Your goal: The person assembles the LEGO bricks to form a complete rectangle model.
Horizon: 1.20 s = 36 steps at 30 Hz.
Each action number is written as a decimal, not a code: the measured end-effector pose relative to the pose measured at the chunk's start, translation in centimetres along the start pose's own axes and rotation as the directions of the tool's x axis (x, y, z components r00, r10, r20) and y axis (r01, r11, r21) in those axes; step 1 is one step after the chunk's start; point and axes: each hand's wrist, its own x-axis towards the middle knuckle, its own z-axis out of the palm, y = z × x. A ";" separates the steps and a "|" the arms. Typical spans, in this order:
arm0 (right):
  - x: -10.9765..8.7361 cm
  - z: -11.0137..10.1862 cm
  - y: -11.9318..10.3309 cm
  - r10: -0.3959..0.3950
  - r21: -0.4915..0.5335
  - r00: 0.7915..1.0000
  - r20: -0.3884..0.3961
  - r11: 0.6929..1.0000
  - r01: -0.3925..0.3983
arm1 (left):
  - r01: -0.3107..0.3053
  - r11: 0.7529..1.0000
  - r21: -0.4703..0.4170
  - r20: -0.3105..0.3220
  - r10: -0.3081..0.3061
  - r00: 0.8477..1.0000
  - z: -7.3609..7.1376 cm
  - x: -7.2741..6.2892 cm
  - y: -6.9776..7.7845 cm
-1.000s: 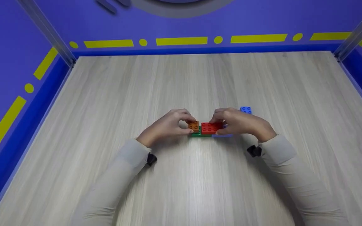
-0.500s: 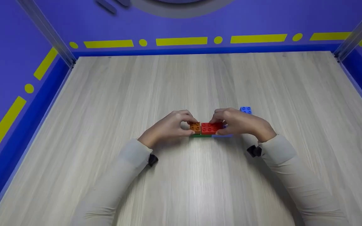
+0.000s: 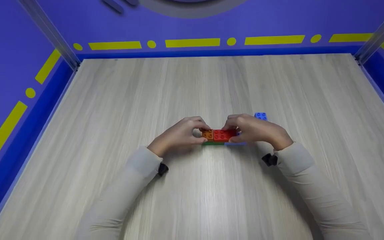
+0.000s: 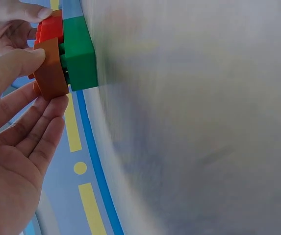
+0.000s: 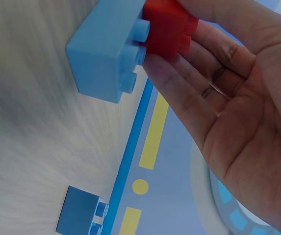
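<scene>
My left hand (image 3: 180, 134) pinches a small orange toy brick (image 3: 207, 135) between thumb and fingers. In the left wrist view the orange brick (image 4: 52, 73) sits slightly tilted over the green brick (image 4: 80, 56), whose studs show in a gap between them. Gripped by my right hand (image 3: 257, 129) is a red brick (image 3: 221, 135), right beside the orange one. The red brick spans the green brick and a light blue brick (image 5: 98, 54), which stand end to end on the table. Bare studs show at the light blue brick's outer end in the right wrist view.
A separate small blue brick (image 3: 260, 116) stands on the wood-grain table (image 3: 178, 86), just beyond my right hand. Blue panels (image 3: 192, 28) with yellow marks enclose the table at the back and sides.
My left hand has moved slightly right with the orange brick, which now sits against the red brick's end and covers the green studs in the head view. The right hand stays put.
</scene>
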 end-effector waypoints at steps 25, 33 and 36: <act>0.0 0.1 0.0 -0.012 -0.002 1.000 0.001 1.000 0.012 | 0.099 0.993 0.067 0.023 -0.100 0.995 0.0 0.5 1.1; 0.1 0.1 -0.1 -0.010 0.003 1.000 0.003 1.000 0.010 | 0.096 0.995 0.040 0.007 -0.097 0.995 0.0 0.6 1.0; 0.1 0.1 -0.1 -0.010 -0.001 1.000 0.001 1.000 0.010 | 0.104 0.994 0.032 0.006 -0.104 0.995 0.1 0.6 1.0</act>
